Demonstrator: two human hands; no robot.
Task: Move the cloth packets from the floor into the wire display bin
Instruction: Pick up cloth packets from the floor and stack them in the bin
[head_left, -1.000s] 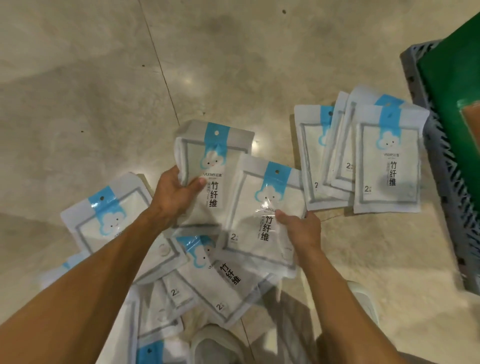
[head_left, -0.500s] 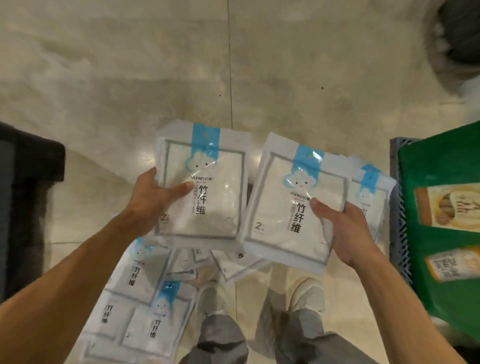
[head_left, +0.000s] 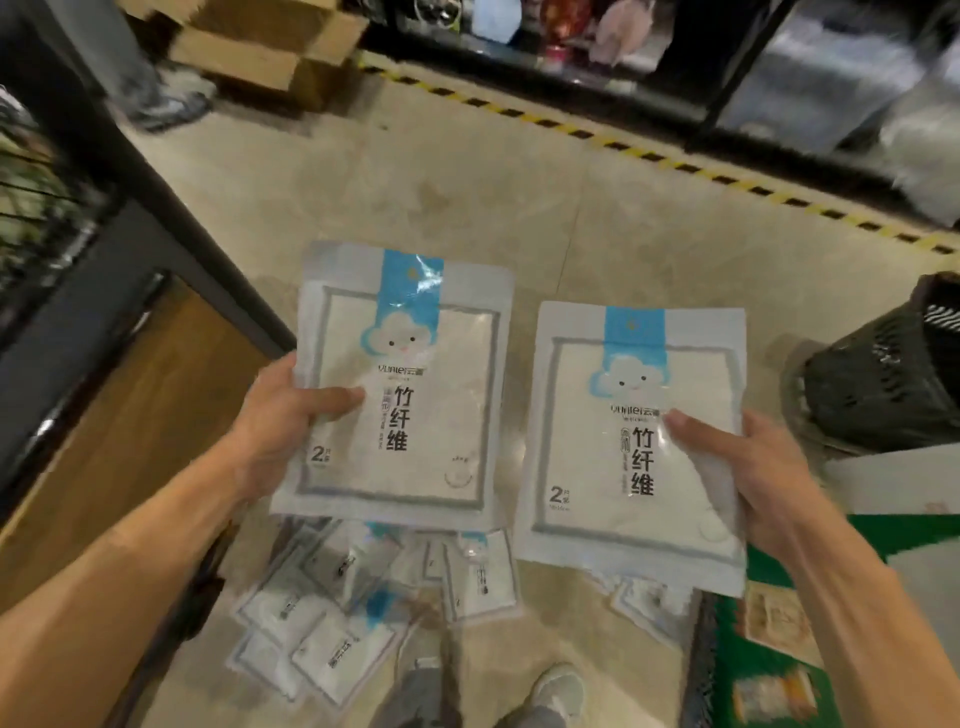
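Note:
My left hand (head_left: 283, 415) grips a white cloth packet (head_left: 415, 415) with a blue cloud label by its left edge, thumb on its front. My right hand (head_left: 748, 467) grips a second such packet (head_left: 613, 467) by its right edge; another packet seems to lie behind it. Both are held up in front of me, side by side and apart. Several more packets (head_left: 337, 613) lie scattered on the floor below. Black wire mesh (head_left: 47, 208), perhaps the display bin, shows at the left edge.
A dark fixture with a wooden panel (head_left: 119, 415) stands on the left. A black basket (head_left: 883, 384) lies on the right, a green crate (head_left: 769, 634) at lower right. Cardboard boxes (head_left: 260, 52) and shelving sit beyond a yellow-black floor stripe (head_left: 675, 166). My shoe (head_left: 556, 691) is below.
I have straightened up with a packet in each hand. The view has lifted from the floor to the aisle, and the two packets have moved apart.

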